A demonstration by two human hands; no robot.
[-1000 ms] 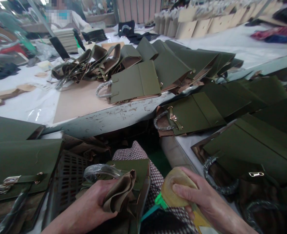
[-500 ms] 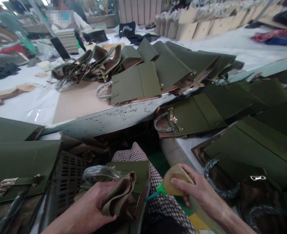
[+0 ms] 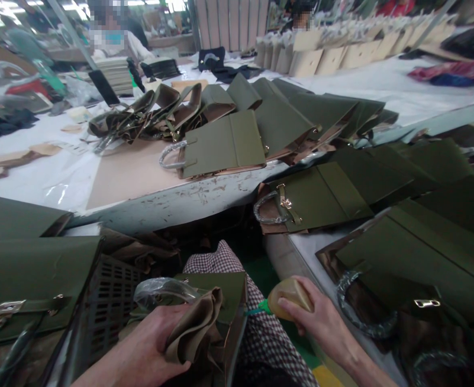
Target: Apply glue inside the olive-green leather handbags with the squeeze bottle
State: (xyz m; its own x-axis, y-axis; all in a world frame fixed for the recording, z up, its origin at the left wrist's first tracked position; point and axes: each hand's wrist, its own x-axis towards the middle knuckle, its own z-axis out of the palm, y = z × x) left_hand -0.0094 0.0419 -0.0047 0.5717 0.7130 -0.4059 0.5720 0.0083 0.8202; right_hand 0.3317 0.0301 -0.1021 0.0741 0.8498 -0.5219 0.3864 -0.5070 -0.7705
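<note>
On my lap lies an olive green handbag, its handle wrapped in clear plastic. My left hand is closed on the bag's folded brown lining, bunched up between thumb and fingers. My right hand grips a yellowish squeeze bottle with a green cap and a thin teal nozzle. The nozzle points left, its tip at the bag's right side edge; whether it touches cannot be made out. The fingers of my left hand are partly hidden behind the lining.
More olive handbags lie at left, on the right-hand table and in a row on the white table ahead. A dark plastic crate stands left of my lap. Across the table is another person.
My right hand has shifted slightly left with the bottle, bringing the nozzle closer to the bag's edge. My left hand keeps its hold on the lining.
</note>
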